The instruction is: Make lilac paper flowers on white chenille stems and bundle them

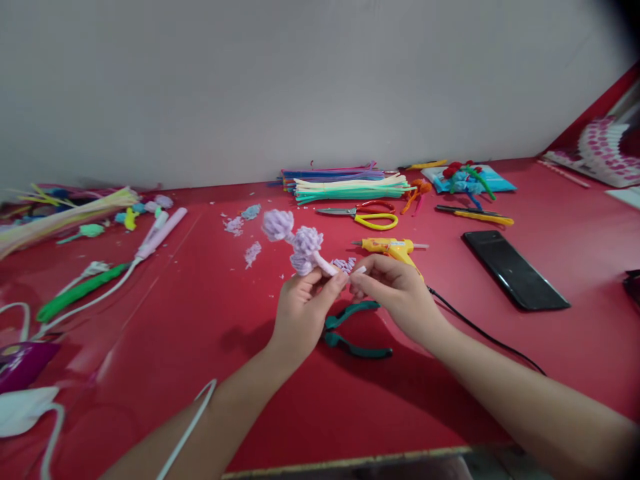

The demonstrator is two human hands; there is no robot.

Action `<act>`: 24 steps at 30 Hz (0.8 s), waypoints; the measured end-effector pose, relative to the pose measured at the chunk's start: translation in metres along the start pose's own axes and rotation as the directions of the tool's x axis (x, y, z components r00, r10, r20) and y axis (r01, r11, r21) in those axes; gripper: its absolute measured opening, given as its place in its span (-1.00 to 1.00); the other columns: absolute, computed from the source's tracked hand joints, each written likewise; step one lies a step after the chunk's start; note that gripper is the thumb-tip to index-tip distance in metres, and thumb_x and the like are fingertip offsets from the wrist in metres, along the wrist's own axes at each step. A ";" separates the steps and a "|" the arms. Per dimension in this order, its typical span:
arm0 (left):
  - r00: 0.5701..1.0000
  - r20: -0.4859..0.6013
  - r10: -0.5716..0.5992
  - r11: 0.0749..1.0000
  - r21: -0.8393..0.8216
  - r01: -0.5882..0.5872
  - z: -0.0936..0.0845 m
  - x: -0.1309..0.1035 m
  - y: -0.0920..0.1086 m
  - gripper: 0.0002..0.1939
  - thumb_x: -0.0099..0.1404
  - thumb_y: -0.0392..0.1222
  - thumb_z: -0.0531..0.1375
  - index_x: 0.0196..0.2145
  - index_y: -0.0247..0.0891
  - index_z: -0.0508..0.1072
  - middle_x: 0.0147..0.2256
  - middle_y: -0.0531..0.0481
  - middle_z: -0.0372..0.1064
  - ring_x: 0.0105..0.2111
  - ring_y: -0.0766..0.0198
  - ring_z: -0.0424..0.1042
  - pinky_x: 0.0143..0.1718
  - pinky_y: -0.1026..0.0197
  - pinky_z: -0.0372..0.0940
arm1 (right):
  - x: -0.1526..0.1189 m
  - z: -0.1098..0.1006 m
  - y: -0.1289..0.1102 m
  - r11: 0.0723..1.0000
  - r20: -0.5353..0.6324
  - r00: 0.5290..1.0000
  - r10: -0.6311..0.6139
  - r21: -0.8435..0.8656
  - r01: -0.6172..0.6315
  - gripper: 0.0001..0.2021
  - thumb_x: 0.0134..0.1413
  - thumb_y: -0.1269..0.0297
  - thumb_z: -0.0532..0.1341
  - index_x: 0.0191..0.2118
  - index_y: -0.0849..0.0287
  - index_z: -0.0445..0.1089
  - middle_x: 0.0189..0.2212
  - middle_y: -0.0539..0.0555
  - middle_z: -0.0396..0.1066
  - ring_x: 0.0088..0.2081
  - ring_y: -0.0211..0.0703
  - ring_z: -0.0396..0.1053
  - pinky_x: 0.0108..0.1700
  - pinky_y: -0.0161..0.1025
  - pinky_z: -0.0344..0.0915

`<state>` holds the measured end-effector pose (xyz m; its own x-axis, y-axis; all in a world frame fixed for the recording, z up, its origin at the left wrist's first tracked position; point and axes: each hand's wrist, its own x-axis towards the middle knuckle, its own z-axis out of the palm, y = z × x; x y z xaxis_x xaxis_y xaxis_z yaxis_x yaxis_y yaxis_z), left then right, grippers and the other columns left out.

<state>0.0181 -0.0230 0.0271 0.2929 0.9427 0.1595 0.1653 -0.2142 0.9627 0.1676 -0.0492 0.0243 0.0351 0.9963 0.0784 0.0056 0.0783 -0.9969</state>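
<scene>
A lilac pipe-cleaner flower [307,241] with several fluffy heads is held above the red table. My left hand [305,307] is closed on its pale stem, thumb and fingers pinching near the lower end. Close beside it, my right hand [393,287] pinches the white end [361,270] of what looks like the same stem; the fingers hide where the pieces meet. Under the hands lie pliers [357,347] with green handles, their jaws hidden by my left hand. Small cut lilac pieces [345,265] rest just behind the fingertips.
Behind the hands lie a yellow glue gun [395,248], scissors [370,217] and a bundle of pipe cleaners [350,189]. A black phone [515,270] is at right, its neighbour a black cord [485,327]. A pink hair-iron-like tool [163,233] and more pipe cleaners [75,213] are at left.
</scene>
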 end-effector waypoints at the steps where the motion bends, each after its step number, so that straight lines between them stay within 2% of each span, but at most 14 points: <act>1: 1.000 0.009 0.025 0.999 0.021 -0.025 0.000 0.000 0.000 -0.82 0.27 -0.16 0.15 -0.46 -0.23 0.42 -0.51 0.11 0.35 -0.46 0.36 0.30 -0.35 0.32 0.22 | 0.001 0.000 -0.001 0.998 0.016 0.999 0.037 0.048 -0.038 -0.85 0.03 0.25 0.22 -0.47 0.19 0.32 -0.57 -0.05 0.34 -0.50 -0.30 0.34 -0.40 -0.32 0.31; 6: 0.989 0.074 0.128 0.990 0.057 -0.132 0.001 -0.001 0.000 -0.82 0.31 -0.19 0.10 -0.45 -0.22 0.38 -0.47 0.09 0.34 -0.41 0.34 0.32 -0.30 0.30 0.22 | 0.003 -0.002 0.001 0.920 0.115 0.975 0.191 0.324 -0.219 -0.87 -0.01 0.31 0.22 -0.51 0.20 0.34 -0.64 -0.09 0.28 -0.59 -0.36 0.25 -0.43 -0.29 0.38; 9: 0.988 0.057 0.143 0.984 0.103 -0.148 0.001 -0.002 -0.003 -0.85 0.32 -0.19 0.10 -0.41 -0.22 0.38 -0.41 0.07 0.35 -0.36 0.32 0.33 -0.25 0.28 0.22 | 0.003 -0.005 0.002 0.820 0.244 0.925 0.290 0.435 -0.372 -0.86 -0.01 0.31 0.22 -0.51 0.23 0.36 -0.64 -0.09 0.25 -0.61 -0.39 0.20 -0.44 -0.29 0.42; 12: 0.986 0.032 0.165 0.974 0.153 -0.168 0.001 -0.003 -0.006 -0.87 0.33 -0.20 0.09 -0.36 -0.22 0.38 -0.35 0.04 0.36 -0.30 0.31 0.34 -0.18 0.27 0.21 | 0.004 -0.007 0.002 0.761 0.334 0.885 0.324 0.465 -0.453 -0.87 -0.01 0.31 0.23 -0.49 0.25 0.37 -0.63 -0.08 0.26 -0.60 -0.40 0.20 -0.43 -0.32 0.42; 14: 0.985 0.035 0.167 0.969 0.176 -0.170 0.000 -0.004 -0.008 -0.87 0.33 -0.20 0.08 -0.34 -0.22 0.39 -0.35 0.03 0.36 -0.30 0.30 0.34 -0.18 0.26 0.21 | 0.003 -0.005 0.003 0.747 0.339 0.884 0.322 0.484 -0.457 -0.88 -0.01 0.33 0.22 -0.48 0.25 0.38 -0.63 -0.08 0.26 -0.60 -0.41 0.20 -0.41 -0.33 0.42; 17: 0.990 0.026 0.135 0.975 0.174 -0.138 0.001 -0.004 -0.008 -0.86 0.33 -0.19 0.08 -0.35 -0.23 0.39 -0.36 0.03 0.37 -0.30 0.29 0.36 -0.19 0.25 0.23 | 0.003 -0.001 0.005 0.759 0.285 0.912 0.294 0.511 -0.405 -0.88 -0.01 0.34 0.23 -0.50 0.24 0.34 -0.65 -0.10 0.24 -0.60 -0.42 0.18 -0.40 -0.34 0.40; 22: 1.000 -0.010 0.003 0.998 0.059 -0.002 0.004 0.000 -0.005 -0.87 0.29 -0.15 0.12 -0.35 -0.25 0.39 -0.44 0.08 0.38 -0.43 0.32 0.38 -0.38 0.31 0.27 | 0.003 0.005 0.007 0.890 0.135 0.970 0.204 0.386 -0.241 -0.84 0.00 0.24 0.25 -0.47 0.19 0.32 -0.60 -0.09 0.33 -0.53 -0.36 0.31 -0.34 -0.32 0.36; 24: 1.000 0.000 -0.024 0.999 0.028 0.024 0.004 0.002 -0.005 -0.86 0.28 -0.15 0.13 -0.36 -0.26 0.40 -0.44 0.07 0.40 -0.42 0.32 0.39 -0.37 0.32 0.28 | 0.003 0.004 0.008 0.909 0.112 0.970 0.214 0.341 -0.240 -0.83 0.01 0.22 0.25 -0.47 0.19 0.32 -0.58 -0.07 0.36 -0.52 -0.34 0.35 -0.33 -0.31 0.34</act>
<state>0.0215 -0.0210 0.0216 0.2893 0.9475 0.1365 0.1985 -0.1989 0.9597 0.1633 -0.0450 0.0169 -0.0765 0.9875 -0.1378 -0.3441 -0.1558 -0.9259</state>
